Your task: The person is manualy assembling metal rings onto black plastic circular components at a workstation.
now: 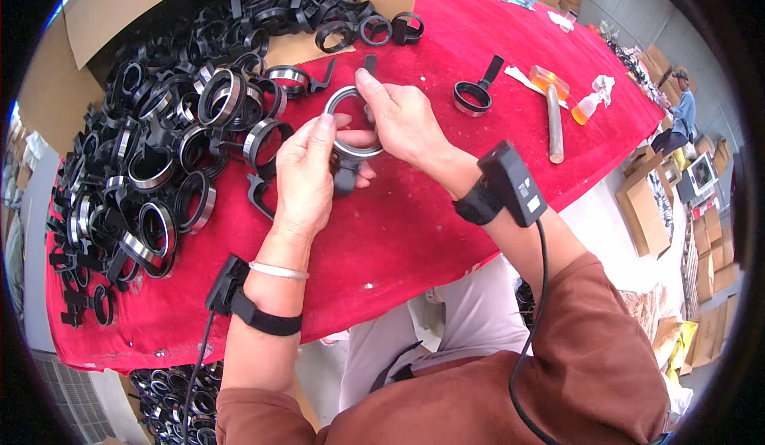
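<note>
Both my hands hold one silver-and-black ring [360,153] above the red cloth, near its middle. My left hand [307,172] is closed on the ring's left side, thumb on the rim, with some fingers reaching through and beneath it. On the upper right of the rim, my right hand [408,123] grips with its thumb on top; its other fingers are partly hidden. A black tab [345,177] shows below the ring by my left fingers. A similar black ring with a long tab [472,98] lies to the right, apart from both hands.
A large heap of black-and-silver rings [151,166] covers the table's left side, against cardboard [135,15]. Far right on the red cloth [446,214] lie a mallet-like tool [555,130] and a bottle of orange liquid [586,109]. Another person [683,114] is in the background.
</note>
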A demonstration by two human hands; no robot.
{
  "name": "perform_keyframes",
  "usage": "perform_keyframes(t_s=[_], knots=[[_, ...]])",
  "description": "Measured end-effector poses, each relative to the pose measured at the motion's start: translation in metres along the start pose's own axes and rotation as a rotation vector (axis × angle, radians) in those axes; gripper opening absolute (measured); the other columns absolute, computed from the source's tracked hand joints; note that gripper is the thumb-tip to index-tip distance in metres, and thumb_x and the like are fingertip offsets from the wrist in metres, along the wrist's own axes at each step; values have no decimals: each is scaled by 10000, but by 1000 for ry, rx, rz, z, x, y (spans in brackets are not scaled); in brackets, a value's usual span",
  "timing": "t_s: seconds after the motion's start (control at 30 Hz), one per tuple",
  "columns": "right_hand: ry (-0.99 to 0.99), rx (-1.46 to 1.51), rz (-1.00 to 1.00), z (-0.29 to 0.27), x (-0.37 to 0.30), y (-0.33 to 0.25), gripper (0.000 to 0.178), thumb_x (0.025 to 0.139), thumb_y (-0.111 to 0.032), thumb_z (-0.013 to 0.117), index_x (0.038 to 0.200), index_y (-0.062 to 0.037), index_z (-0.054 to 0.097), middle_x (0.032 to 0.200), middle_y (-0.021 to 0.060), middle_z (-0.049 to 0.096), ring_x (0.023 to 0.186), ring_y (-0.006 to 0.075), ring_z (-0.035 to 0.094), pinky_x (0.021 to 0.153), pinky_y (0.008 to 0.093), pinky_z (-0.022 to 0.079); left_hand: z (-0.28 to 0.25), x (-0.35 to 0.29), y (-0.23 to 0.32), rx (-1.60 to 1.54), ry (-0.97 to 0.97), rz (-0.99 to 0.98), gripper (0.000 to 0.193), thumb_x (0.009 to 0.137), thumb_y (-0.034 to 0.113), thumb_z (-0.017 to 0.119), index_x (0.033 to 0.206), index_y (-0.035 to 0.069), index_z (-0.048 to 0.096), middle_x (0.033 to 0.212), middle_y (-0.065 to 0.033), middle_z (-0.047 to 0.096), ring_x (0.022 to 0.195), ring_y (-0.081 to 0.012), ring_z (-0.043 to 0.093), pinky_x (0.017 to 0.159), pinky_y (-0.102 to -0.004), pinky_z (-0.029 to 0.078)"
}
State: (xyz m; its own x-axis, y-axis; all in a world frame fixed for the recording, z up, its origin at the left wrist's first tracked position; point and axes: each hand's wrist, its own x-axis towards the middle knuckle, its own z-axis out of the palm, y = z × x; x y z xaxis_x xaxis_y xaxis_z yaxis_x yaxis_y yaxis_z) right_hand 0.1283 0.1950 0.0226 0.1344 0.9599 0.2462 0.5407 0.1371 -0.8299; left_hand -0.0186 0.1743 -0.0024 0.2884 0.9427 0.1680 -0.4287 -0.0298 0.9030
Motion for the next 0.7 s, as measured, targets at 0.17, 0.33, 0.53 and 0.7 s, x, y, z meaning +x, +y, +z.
perform_keyframes(t_s=[0.17, 0.33, 0.53, 0.7], knots=[[-68, -69, 151, -9, 35, -37, 616, 890, -511, 423, 816, 53, 660, 700, 250, 621, 803, 344, 653, 712, 398, 507, -14, 8, -2, 432, 252, 287, 439, 991, 341, 369, 1210, -13, 507, 1076, -83, 599, 931, -135, 552, 789, -275, 458], [-209, 474, 166, -5, 112, -66, 594, 852, -509, 485, 743, 54, 637, 552, 148, 577, 534, 213, 624, 521, 332, 503, -13, 9, -11, 858, 326, 782, 198, 905, 50, 527, 1091, -17, 548, 973, -74, 588, 861, -128, 560, 805, -252, 454], [-312, -619, -533, -31, 67, -22, 498, 704, -465, 708, 871, 2, 663, 733, 141, 648, 687, 293, 616, 664, 373, 495, -9, 7, -23, 910, 204, 552, 176, 861, 53, 592, 1027, -4, 589, 897, -93, 631, 791, -137, 613, 742, -269, 496], [-339, -864, -441, -40, 9, 23, 190, 720, -186, 663, 830, -34, 634, 907, 175, 637, 834, 366, 618, 721, 437, 504, -4, 8, -24, 953, 169, 419, 288, 817, 27, 610, 1099, 16, 556, 1026, -122, 609, 927, -213, 605, 825, -312, 485]])
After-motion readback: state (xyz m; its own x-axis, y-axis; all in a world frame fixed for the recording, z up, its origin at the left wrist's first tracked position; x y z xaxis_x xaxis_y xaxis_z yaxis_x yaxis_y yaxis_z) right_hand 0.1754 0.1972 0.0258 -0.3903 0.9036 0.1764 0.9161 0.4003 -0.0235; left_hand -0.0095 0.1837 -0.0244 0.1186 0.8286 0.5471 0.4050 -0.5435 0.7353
